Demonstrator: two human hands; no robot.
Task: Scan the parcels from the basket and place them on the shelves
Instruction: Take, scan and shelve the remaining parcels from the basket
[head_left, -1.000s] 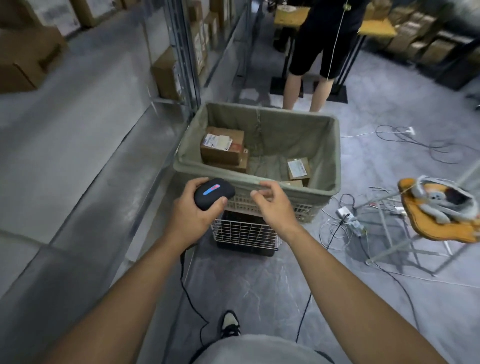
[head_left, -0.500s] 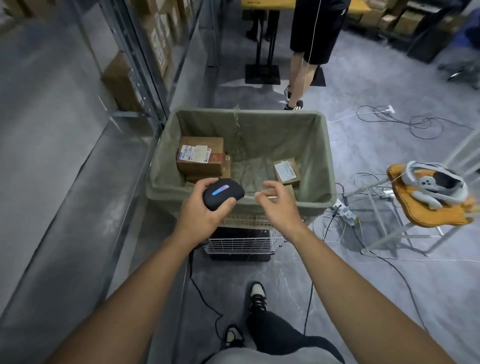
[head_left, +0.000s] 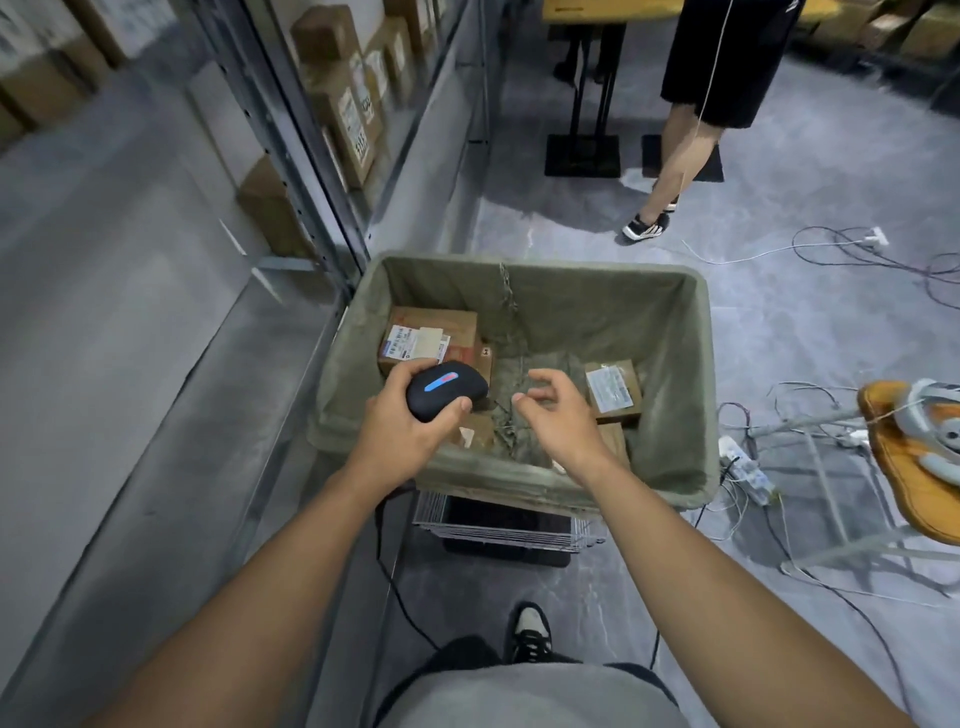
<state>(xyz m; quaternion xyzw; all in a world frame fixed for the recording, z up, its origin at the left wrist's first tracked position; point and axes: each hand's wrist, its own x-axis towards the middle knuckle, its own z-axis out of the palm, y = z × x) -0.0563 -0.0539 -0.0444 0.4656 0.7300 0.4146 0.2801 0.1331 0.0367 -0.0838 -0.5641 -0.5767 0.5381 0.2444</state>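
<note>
Cardboard parcels (head_left: 431, 335): 4 visible | basket (head_left: 670, 374): 1 | scanner (head_left: 445, 387): 1

No text legible anywhere. White shipping label (head_left: 413, 342) on the far-left parcel (head_left: 434, 332) in the basket (head_left: 675, 374): barcode stripes visible, characters too small to read. Label on the right parcel (head_left: 612, 388) and labels on the shelf boxes (head_left: 353, 119), far left: printed marks blurred, unreadable.
</note>
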